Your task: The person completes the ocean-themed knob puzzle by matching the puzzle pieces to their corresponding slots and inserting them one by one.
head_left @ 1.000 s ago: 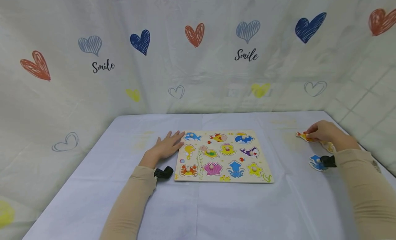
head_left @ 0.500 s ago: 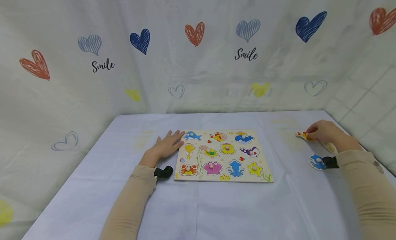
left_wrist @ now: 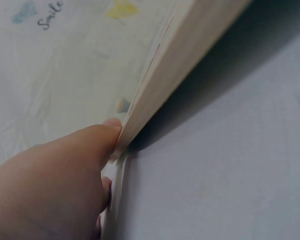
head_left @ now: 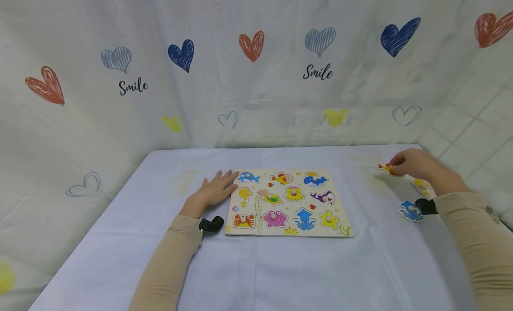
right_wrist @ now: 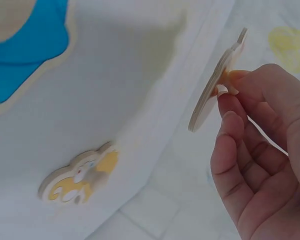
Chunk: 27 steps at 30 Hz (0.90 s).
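A puzzle board (head_left: 343,213) with sea-animal pieces lies flat on the table. My left hand (head_left: 213,189) rests at its upper left edge, fingers spread; in the left wrist view the thumb (left_wrist: 107,132) touches the board's edge. At the right my right hand (head_left: 418,164) pinches a wooden puzzle piece (right_wrist: 210,90) by its knob between thumb and fingers. The piece is clear of the table, seen edge-on from the right wrist; its orange tail (head_left: 383,168) shows in the head view, the rest hidden by fingers. Below lie a yellow piece (head_left: 422,187) and a blue squid piece (head_left: 410,211).
A white cloth covers the table (head_left: 224,275). A curtain (head_left: 272,92) printed with hearts hangs behind the far edge and along the sides. A black wrist camera (head_left: 426,206) partly covers the squid piece.
My right hand has lifted the pinched piece off the table and moved slightly up and left, uncovering more of the yellow piece. The left hand and the board have stayed put.
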Each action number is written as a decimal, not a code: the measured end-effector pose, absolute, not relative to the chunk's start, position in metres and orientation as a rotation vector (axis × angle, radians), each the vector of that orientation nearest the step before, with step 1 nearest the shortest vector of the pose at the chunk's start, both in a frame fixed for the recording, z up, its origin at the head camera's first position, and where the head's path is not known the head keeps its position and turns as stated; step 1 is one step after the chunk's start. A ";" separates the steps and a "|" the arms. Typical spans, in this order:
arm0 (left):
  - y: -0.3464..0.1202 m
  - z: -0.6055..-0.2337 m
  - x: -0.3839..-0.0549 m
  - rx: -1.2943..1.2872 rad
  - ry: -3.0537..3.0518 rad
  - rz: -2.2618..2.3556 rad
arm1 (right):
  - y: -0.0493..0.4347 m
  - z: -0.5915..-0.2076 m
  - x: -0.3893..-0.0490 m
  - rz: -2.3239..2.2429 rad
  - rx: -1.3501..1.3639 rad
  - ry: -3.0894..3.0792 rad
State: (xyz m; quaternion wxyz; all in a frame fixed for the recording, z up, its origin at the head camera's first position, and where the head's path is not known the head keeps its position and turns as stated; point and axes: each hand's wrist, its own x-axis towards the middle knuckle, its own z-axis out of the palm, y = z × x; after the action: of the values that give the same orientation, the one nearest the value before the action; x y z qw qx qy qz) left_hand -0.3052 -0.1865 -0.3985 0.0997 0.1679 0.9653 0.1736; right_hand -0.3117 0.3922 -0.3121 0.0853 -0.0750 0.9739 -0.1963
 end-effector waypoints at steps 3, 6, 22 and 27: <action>-0.186 -0.398 -0.305 0.494 2.853 0.514 | 0.384 -0.308 -0.312 -0.560 -0.267 2.919; -0.186 -0.397 -0.305 0.490 2.853 0.514 | 0.375 -0.305 -0.312 -0.557 -0.312 2.929; -0.186 -0.399 -0.305 0.491 2.852 0.512 | 0.308 -0.289 -0.310 -0.564 -0.404 2.941; -0.185 -0.399 -0.305 0.486 2.854 0.513 | 0.283 -0.286 -0.309 -0.563 -0.437 2.949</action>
State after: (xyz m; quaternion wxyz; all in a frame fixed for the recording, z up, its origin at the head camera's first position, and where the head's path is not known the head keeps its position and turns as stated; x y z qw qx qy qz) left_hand -0.3054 -0.1854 -0.3989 0.1005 0.1646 0.9658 0.1734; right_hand -0.3088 0.2830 -0.2864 0.0536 -0.1439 0.9706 -0.1854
